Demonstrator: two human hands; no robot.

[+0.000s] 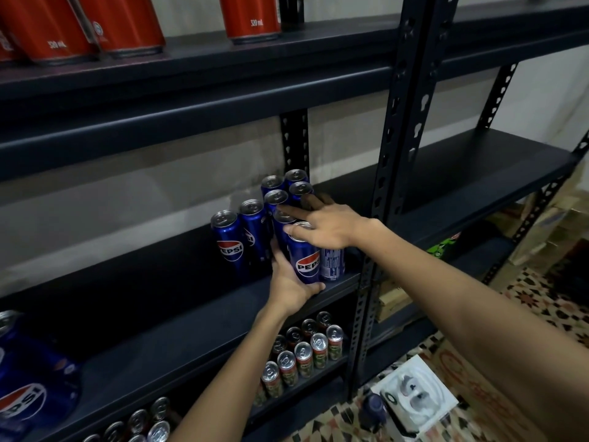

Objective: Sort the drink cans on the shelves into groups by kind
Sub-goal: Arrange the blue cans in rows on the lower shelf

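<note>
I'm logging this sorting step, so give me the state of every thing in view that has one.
Front Pepsi can: upright at shelf edge, gripped.
Left hand: curled round that can's base.
Right hand: fingers straight, resting on can tops.
Pepsi group: upright, clustered.
Red cans: upright, top shelf.
Green-labelled cans: upright in rows, lower shelf.

One view only: head-worn wide-angle camera, facing forward and slightly down at dark metal shelving (223, 90). Stands close, within arm's reach of middle shelf (159, 314); both forearms enter from bottom and right edge. Upper shelf seen from just below its level, lowest shelf (318, 374) from above. Patterned floor (526, 307) shows bottom right. Edges bowed by lens distortion.
</note>
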